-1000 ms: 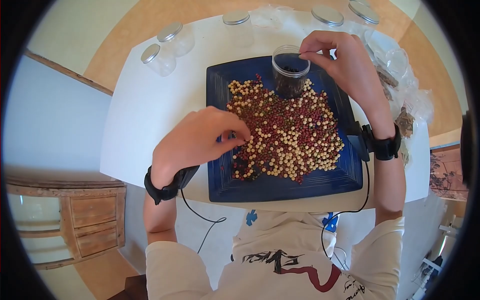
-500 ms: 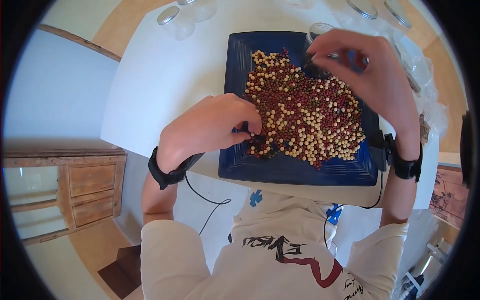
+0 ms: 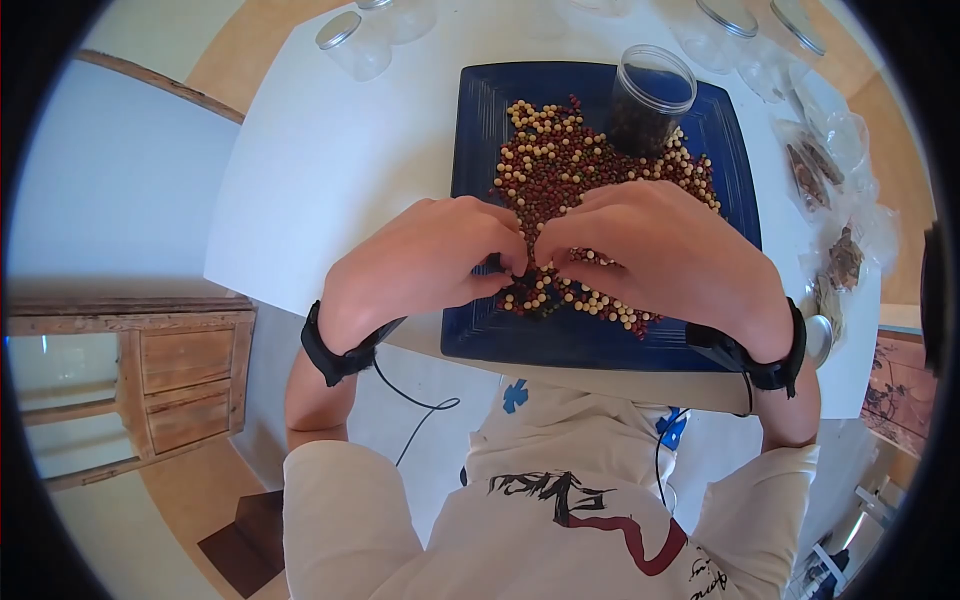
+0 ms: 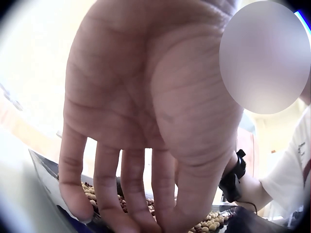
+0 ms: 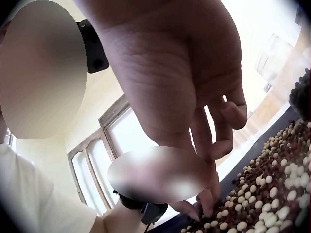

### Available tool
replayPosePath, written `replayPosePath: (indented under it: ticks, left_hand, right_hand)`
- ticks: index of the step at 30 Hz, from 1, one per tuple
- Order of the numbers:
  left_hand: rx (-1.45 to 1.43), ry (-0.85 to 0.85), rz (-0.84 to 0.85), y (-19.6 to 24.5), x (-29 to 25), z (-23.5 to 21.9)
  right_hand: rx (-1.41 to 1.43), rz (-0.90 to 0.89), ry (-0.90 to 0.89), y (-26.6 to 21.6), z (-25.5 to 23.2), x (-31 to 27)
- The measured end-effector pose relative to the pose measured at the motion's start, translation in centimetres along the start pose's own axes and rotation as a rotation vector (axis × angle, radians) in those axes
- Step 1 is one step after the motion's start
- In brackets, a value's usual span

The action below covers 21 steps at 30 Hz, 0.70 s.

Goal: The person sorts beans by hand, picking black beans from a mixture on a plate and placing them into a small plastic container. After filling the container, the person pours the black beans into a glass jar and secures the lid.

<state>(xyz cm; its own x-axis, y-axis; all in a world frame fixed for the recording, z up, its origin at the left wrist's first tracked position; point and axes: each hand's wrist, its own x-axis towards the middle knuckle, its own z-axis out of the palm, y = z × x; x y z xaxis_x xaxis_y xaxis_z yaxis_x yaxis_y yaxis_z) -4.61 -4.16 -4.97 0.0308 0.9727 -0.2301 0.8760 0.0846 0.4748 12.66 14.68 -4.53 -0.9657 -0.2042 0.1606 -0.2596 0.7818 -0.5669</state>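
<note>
A blue square tray (image 3: 490, 340) carries a spread of mixed beans (image 3: 560, 165), cream, dark red and green. Over its near left part the two hands meet almost fingertip to fingertip. The left hand (image 3: 425, 250) dips thumb and fingertips into the beans beside a dark patch; whether it pinches a bean I cannot tell. Its fingers hang down among the beans in the left wrist view. Beside it the right hand (image 3: 660, 245) has loosely bent fingers, with a gap between thumb and forefinger. A lidless clear jar (image 3: 650, 105) of dark beans stands at the tray's far right.
Clear jars with silver lids stand at the table's back left (image 3: 355, 50) and back right (image 3: 720, 45). Plastic bags (image 3: 845, 260) with brown contents lie along the right side. A silver lid (image 3: 818, 340) lies beside the right wrist. A thin cable hangs from each wrist band.
The right hand has come from the jar's mouth down and left to the beans beside the left hand. The left hand stays over the tray's left part. The view has shifted.
</note>
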Motion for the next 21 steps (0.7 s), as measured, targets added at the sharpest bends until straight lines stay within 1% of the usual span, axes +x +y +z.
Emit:
replayPosePath:
  ticks: [2,5,7,8,10,11,13,14,16,17,21]
  left_hand:
    - [0.003,-0.002,0.008,0.0,0.0,0.0]
    - [-0.009,-0.007,-0.018,0.1,0.0,0.1]
    - [-0.005,0.009,0.005,0.1,-0.1,0.1]
    - [-0.004,0.008,0.005,0.0,-0.1,-0.1]
    - [-0.072,0.023,0.024,-0.2,-0.3,-0.5]
    - [-0.070,0.023,0.026,-0.4,-0.4,-0.9]
    - [-0.211,0.073,-0.015,-0.9,-0.6,-1.8]
    - [-0.209,0.073,-0.013,-1.2,-0.6,-2.3]
    - [-0.238,0.186,0.035,-1.5,-0.5,-3.2]
    - [-0.236,0.213,0.041,-1.4,-0.3,-3.5]
    - [-0.216,0.232,0.071,-0.3,1.5,-4.9]
  right_hand:
    - [-0.008,0.008,-0.020,0.2,0.4,0.0]
    - [0.034,-0.035,0.015,0.6,1.4,0.0]
    - [0.029,-0.008,-0.038,0.4,1.8,0.2]
    - [0.029,-0.008,-0.037,0.4,1.9,0.3]
    - [0.089,0.068,-0.134,0.4,2.0,0.4]
    - [0.088,0.069,-0.132,0.6,2.3,0.3]
    - [0.033,-0.033,-0.039,1.0,3.1,0.2]
    - [0.032,-0.033,-0.037,1.0,3.3,0.1]
    - [0.042,-0.059,-0.010,1.0,3.6,0.1]
    - [0.041,-0.060,-0.010,1.0,3.7,0.1]
    - [0.021,-0.059,-0.007,1.1,4.0,0.1]
